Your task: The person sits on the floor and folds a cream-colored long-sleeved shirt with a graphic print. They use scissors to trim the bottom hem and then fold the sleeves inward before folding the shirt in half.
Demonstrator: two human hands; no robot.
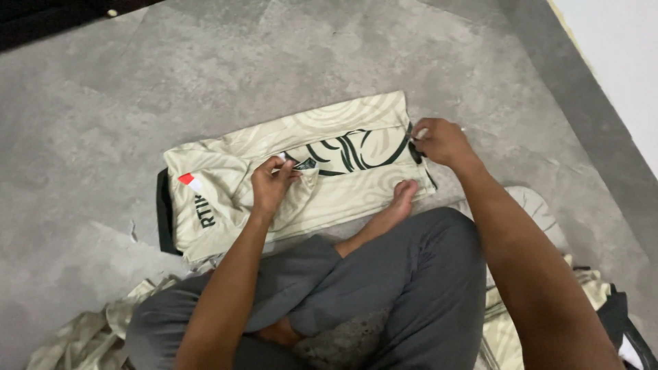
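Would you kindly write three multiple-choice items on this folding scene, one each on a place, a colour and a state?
1. Where does the cream shirt lie?
A. on a table
B. on the grey floor
C. on a chair

2. What colour are the person's trousers?
A. grey
B. red
C. white

3. What is the left hand doing?
A. hanging free in the air
B. resting on a knee
C. pinching the cloth near the shirt's middle

Key: 1 B, the shirt is spread flat on the grey floor. 2 A, the crossed legs are in grey cloth. 3 C, its fingers gather the cloth, while the right hand grips the shirt's right edge.
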